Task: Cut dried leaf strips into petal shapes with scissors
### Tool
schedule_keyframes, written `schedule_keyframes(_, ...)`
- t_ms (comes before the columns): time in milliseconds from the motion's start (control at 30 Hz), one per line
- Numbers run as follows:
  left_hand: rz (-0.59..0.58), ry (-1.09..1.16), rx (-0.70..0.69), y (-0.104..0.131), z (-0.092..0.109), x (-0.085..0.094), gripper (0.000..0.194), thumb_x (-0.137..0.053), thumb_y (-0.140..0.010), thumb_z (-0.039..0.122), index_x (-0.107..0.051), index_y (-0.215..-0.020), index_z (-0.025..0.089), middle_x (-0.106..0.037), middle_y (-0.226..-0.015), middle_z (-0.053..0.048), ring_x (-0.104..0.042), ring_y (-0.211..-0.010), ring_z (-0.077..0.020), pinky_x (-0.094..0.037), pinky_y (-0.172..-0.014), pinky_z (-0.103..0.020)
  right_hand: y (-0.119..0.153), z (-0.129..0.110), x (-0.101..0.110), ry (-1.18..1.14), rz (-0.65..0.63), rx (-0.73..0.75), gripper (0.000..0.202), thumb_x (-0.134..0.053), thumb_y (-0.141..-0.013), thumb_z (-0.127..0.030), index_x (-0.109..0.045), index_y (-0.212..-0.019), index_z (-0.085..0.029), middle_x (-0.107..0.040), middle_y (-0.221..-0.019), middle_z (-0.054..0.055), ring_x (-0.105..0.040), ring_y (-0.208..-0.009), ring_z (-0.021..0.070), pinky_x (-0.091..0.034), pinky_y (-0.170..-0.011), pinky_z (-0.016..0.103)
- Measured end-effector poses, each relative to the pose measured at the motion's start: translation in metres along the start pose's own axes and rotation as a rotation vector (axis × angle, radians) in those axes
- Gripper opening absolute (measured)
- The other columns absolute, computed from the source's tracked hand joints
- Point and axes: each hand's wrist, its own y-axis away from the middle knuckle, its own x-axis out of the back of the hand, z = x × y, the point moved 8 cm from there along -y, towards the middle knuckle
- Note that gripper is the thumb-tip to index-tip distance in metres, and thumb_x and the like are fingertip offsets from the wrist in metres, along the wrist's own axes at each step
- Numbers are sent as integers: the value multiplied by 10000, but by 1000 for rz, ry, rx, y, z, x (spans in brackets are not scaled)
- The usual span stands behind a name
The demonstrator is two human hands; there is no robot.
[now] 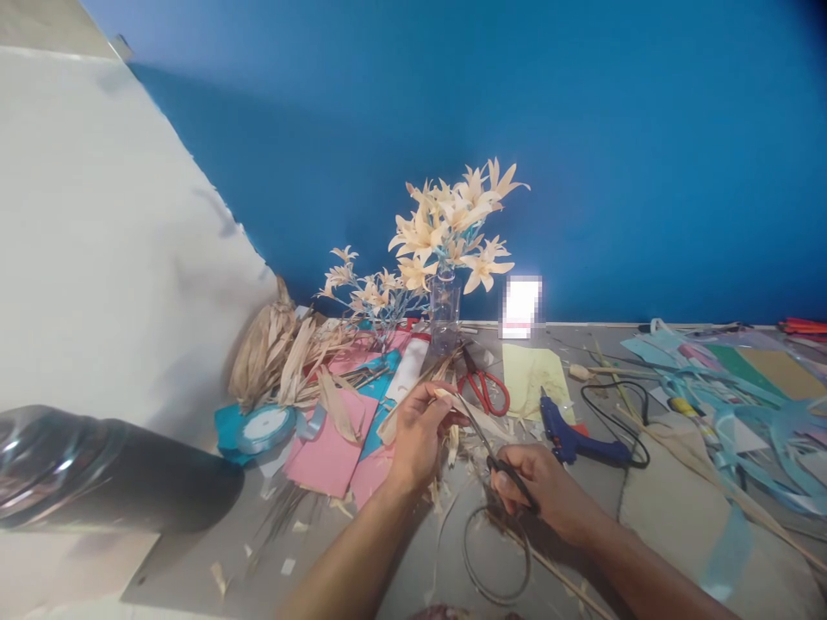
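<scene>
My left hand [423, 430] pinches a small pale piece of dried corn husk [454, 399] between thumb and fingertips. A pair of dark-handled scissors [513, 482] is gripped in my right hand [543, 491]. Their blades reach up and left to the husk at my left fingertips; whether they are cutting into it I cannot tell. Just beyond my hands lie red-handled scissors [483, 389] and pale husk scraps. A blue glue gun [578, 439] rests to the right of them. Below my right hand is a thin dark ring of wire [497, 555].
Behind stand pale husk flowers [452, 215] in a clear vase [444, 314]. At left are dried husks [264, 353], a ribbon roll [262, 428], pink sheets [329, 439] and a large black roll [116, 469]. Blue ribbon [730, 439] tangles at right, near a yellow sheet [533, 379].
</scene>
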Motion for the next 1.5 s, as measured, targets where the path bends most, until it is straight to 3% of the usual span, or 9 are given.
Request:
schedule_keyframes(700,-38,-85,51,-2,9,-2,133,-761,-685,262,-680,-700,156,-648,-713,-13,-610,-558,-126,-546,-542,-264,4,7,-5,-19,-20,-25,423,-638,-801,-500,-477,-552,-198,-528,-495,-11,-430,-472,101,-325,-466,214)
schedule_keyframes(1067,-33,-58,81,-2,12,-4,96,-754,-672,219,-693,-679,145,-625,-720,-17,-573,-544,-115,-538,-507,-256,5,8,-13,-92,-67,-24,590,-637,-788,-699,-473,-543,-188,-474,-493,-25,-356,-460,84,-280,-470,228)
schedule_keyframes(1233,-31,16,98,-2,6,-3,146,-802,-652,213,-673,-648,146,-663,-807,-28,-601,-616,-117,-545,-590,-259,3,7,-10,-106,-32,1,613,-614,-795,-737,-489,-550,-189,-495,-499,-12,-392,-460,96,-306,-469,238)
schedule_keyframes(1400,-38,78,160,-2,-5,-4,200,-831,-667,250,-652,-680,162,-613,-615,11,-569,-586,-107,-483,-598,-222,-2,9,-3,-159,17,14,594,-633,-785,-735,-545,-603,-176,-552,-544,11,-411,-471,101,-296,-476,246)
schedule_keyframes(1500,-60,94,186,1,-10,-8,226,-848,-652,246,-638,-665,162,-620,-610,16,-550,-570,-98,-467,-597,-220,-3,2,3,-211,75,63,565,-673,-738,-727,-595,-670,-171,-556,-581,9,-412,-498,109,-295,-482,247)
